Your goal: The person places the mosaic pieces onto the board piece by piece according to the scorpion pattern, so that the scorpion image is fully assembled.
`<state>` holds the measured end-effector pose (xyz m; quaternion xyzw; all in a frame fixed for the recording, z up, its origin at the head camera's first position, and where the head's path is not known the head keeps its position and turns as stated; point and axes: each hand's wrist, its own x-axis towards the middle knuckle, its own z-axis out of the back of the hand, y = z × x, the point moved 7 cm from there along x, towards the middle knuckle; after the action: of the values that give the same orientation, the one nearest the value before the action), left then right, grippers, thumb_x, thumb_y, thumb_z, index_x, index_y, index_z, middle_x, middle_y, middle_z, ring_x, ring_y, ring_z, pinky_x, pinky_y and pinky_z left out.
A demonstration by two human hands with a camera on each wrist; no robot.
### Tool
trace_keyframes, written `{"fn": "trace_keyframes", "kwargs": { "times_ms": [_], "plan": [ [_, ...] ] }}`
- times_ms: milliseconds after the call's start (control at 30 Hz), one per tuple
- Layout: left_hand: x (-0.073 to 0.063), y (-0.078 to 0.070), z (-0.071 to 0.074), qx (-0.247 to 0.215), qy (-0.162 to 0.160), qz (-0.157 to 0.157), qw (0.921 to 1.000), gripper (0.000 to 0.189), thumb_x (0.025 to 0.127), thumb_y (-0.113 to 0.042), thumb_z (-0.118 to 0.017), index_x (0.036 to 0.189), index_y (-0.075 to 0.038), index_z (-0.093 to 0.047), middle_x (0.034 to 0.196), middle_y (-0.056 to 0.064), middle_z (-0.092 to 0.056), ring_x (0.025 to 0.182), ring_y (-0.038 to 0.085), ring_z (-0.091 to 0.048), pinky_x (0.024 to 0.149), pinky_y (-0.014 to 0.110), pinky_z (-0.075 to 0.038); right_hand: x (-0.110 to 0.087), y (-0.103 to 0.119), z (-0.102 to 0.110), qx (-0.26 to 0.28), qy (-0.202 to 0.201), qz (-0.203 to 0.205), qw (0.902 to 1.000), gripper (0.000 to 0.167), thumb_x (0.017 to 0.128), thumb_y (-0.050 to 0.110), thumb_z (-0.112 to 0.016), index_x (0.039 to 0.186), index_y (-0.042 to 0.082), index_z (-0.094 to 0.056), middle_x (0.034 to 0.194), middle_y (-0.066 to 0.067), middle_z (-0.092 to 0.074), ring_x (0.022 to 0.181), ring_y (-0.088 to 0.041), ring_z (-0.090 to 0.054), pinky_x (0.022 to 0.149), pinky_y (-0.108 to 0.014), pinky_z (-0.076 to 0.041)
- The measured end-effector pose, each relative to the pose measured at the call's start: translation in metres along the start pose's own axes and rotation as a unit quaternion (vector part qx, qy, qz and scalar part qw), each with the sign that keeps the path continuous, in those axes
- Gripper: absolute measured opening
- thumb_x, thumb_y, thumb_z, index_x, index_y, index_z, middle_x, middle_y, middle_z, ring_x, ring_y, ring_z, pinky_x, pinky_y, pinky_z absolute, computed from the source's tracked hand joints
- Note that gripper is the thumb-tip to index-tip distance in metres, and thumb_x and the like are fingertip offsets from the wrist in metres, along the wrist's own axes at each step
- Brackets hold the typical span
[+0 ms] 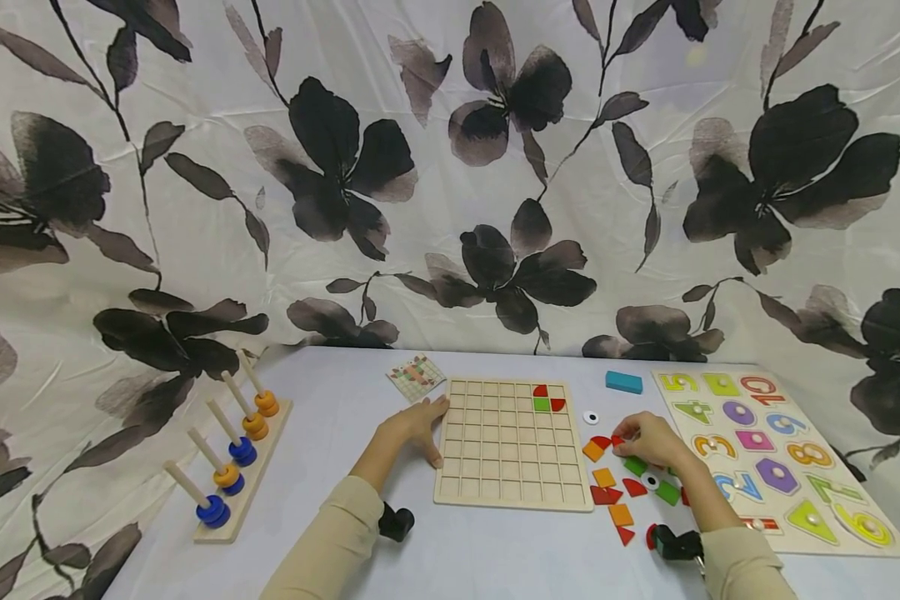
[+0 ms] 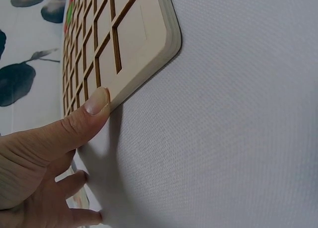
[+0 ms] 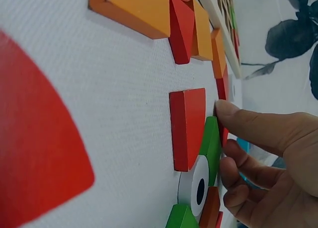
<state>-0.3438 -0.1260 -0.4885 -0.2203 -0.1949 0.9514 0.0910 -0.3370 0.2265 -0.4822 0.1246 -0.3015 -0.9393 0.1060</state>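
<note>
A wooden grid board (image 1: 510,505) lies flat, with two red pieces and a green square (image 1: 542,404) in its upper right cells. My left hand (image 1: 417,425) rests at its left edge, fingers spread; in the left wrist view the thumb (image 2: 97,103) touches the rim. To the right of the board, my right hand (image 1: 648,439) pinches a small red piece (image 3: 224,133) between thumb and fingers, low over the loose pieces. Close to that hand lie a green piece (image 3: 211,143), a red quarter-round piece (image 3: 188,131) and a white eye disc (image 3: 200,186).
Orange squares (image 1: 621,515) and several red pieces are scattered right of the board. A number-and-shape puzzle (image 1: 783,508) occupies the far right, with a blue block (image 1: 624,382) behind. On the left stands a peg stacker (image 1: 251,475) with rings. A pattern card (image 1: 416,377) lies behind the left hand.
</note>
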Motion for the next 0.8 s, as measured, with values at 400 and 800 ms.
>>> {"fn": "trace_keyframes", "kwargs": {
  "times_ms": [400, 800],
  "plan": [
    [-0.001, -0.001, 0.000, -0.005, 0.002, -0.009, 0.9999, 0.109, 0.057, -0.020, -0.090, 0.148, -0.009, -0.030, 0.155, 0.011, -0.021, 0.141, 0.038, -0.018, 0.110, 0.057, -0.022, 0.003, 0.003, 0.002, 0.004, -0.008, -0.003, 1.0000, 0.019, 0.078, 0.009, -0.074, 0.090, 0.000, -0.062, 0.079, -0.004, -0.057, 0.070, -0.017, -0.049, 0.062, -0.028, -0.044],
    [-0.001, -0.001, 0.001, 0.003, 0.004, -0.006, 1.0000, 0.110, 0.058, -0.020, -0.089, 0.148, -0.009, -0.029, 0.156, 0.011, -0.021, 0.141, 0.038, -0.018, 0.112, 0.055, -0.021, 0.023, 0.028, 0.010, 0.018, -0.047, 0.051, 0.9974, 0.011, 0.084, -0.002, -0.060, 0.094, -0.004, -0.065, 0.081, -0.008, -0.061, 0.074, -0.020, -0.053, 0.070, -0.032, -0.048]
  ]
}}
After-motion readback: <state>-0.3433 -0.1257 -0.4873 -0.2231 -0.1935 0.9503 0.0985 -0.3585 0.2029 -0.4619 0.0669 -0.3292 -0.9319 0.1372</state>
